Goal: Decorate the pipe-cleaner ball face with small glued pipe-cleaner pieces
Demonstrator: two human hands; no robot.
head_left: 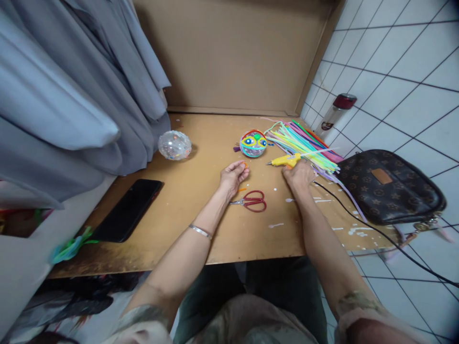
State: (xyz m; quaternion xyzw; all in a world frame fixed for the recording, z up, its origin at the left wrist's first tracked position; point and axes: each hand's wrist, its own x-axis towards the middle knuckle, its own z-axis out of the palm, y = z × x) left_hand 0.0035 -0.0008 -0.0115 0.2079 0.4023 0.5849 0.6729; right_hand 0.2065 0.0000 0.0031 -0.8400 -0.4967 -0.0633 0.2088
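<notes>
My left hand (234,177) pinches a small orange piece (245,166) over the middle of the wooden table (201,191). On the right, my right hand (300,176) is closed on the handle of a yellow glue gun (286,160), whose nozzle points left. Behind and between the hands sits a round ball (253,144) decorated with a face of coloured strips and two eyes. Red-handled scissors (255,201) lie nearer the front, with a short orange strip (242,189) just behind them.
A bundle of coloured pipe cleaners (304,143) lies at the back right, beside a brown bag (390,186) and a bottle (333,114). A clear ball (175,145) and a black phone (128,210) are on the left. A black cord (353,216) crosses the right side.
</notes>
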